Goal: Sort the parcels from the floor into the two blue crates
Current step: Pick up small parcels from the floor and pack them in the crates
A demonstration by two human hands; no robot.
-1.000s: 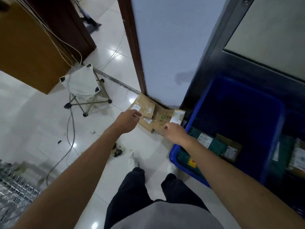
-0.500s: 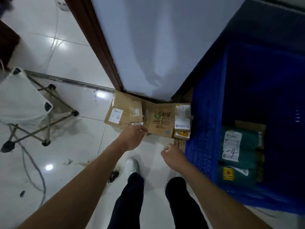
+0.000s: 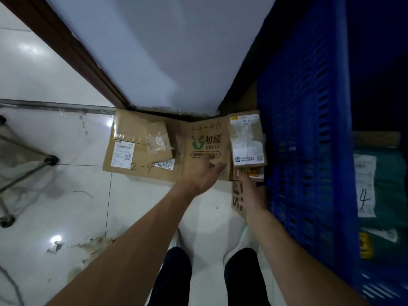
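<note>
Against the foot of the white wall [image 3: 167,51], in the middle of the frame, cardboard parcels lie on the tiled floor [image 3: 55,74]. The flat box [image 3: 123,160] at the left has "2-4" written by hand, a sticker reading "T6-538" and a white barcode label; a small box [image 3: 159,138] sits on top of it. Just right of it, the printed box [image 3: 207,138] shows a green logo, "初绿" and "CHULV". The left hand [image 3: 203,176] hovers over its lower edge, fingers spread loosely and holding nothing. Further right, a parcel with a white label [image 3: 246,138] lies just beside the blue crate [image 3: 309,129]. The right hand [image 3: 251,193] reaches its lower edge over a box marked "SF" [image 3: 237,196]; its grip cannot be told. In the crate, at the right edge, a green parcel [image 3: 388,173] has a label with a handwritten "4".
</note>
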